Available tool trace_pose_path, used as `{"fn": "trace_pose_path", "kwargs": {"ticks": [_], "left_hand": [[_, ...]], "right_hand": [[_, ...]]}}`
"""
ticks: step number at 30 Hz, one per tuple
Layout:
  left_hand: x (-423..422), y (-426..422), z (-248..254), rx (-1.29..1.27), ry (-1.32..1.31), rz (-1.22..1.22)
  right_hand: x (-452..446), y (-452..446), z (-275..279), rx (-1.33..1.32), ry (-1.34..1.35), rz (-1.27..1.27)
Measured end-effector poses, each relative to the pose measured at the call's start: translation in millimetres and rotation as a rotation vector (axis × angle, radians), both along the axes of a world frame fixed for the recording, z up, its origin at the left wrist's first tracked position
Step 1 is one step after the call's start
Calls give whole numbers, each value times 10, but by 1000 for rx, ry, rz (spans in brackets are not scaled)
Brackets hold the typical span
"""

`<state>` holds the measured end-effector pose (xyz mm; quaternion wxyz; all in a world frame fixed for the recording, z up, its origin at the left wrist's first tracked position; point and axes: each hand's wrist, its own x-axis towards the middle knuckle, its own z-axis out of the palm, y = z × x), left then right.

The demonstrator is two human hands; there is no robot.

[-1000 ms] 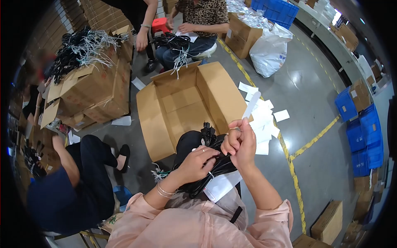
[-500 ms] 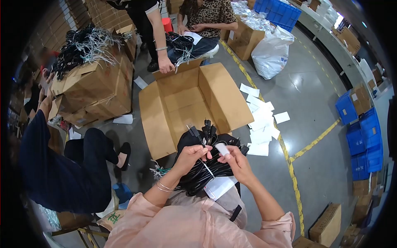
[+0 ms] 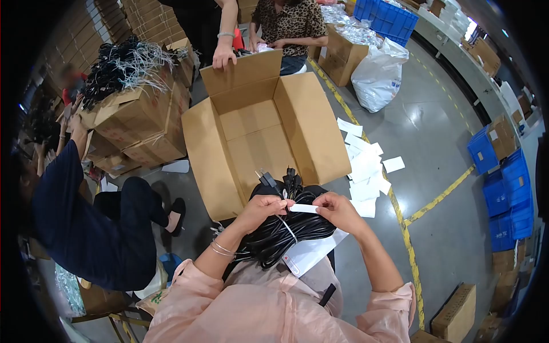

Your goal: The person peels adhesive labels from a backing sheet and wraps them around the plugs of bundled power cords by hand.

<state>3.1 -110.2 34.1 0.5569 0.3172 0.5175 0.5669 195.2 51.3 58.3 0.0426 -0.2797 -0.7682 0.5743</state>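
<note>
Roughly L to R: at far L, a seated person in a dark blue top (image 3: 94,223) has one arm raised toward stacked cardboard boxes (image 3: 134,123), w/ a heap of black cables w/ pale ends (image 3: 123,68) on top. Next, an open cardboard box (image 3: 254,134) sits on the grey floor, flaps spread; a standing co-worker's hand (image 3: 224,55) (bracelet at the wrist) rests on its far flap.

In front, nearest the viewer, the wearer's left hand (image 3: 265,211) has thumb & fingertips pinched closed on a thin black cable, just below its black plug (image 3: 267,180), prongs up; the same fingertips meet the L end of a white strip (image 3: 304,208). Below, a coiled black cable bundle (image 3: 286,243) lies on the wearer's lap, w/ a pale tie (image 3: 288,227) around it & a white printed sheet (image 3: 311,254) partly under its R side. The strip runs almost level over the bundle's upper part, btwn the two hands. At its R end, the right hand (image 3: 338,210) grips it btwn thumb & fingers, also closed to a narrow pinch.

Beyond the box, a person in a leopard-print shirt (image 3: 290,26) sits w/ hands near the lap. Farther R: loose white papers (image 3: 365,171) on the floor, a full white plastic bag (image 3: 377,77), yellow floor tape (image 3: 403,240), then blue bins (image 3: 506,194) along the R edge.
</note>
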Motion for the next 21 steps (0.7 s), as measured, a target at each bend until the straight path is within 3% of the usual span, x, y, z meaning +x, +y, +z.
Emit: {"fn": "trace_pose_path", "kwargs": {"ticks": [10, 21], "left_hand": [[-52, 162, 130, -65, 264, -128], [-23, 211, 81, -101, 187, -84]], "right_hand": [[-175, -166, 103, 259, -56, 23], [-149, -242, 35, 317, -44, -10]]}}
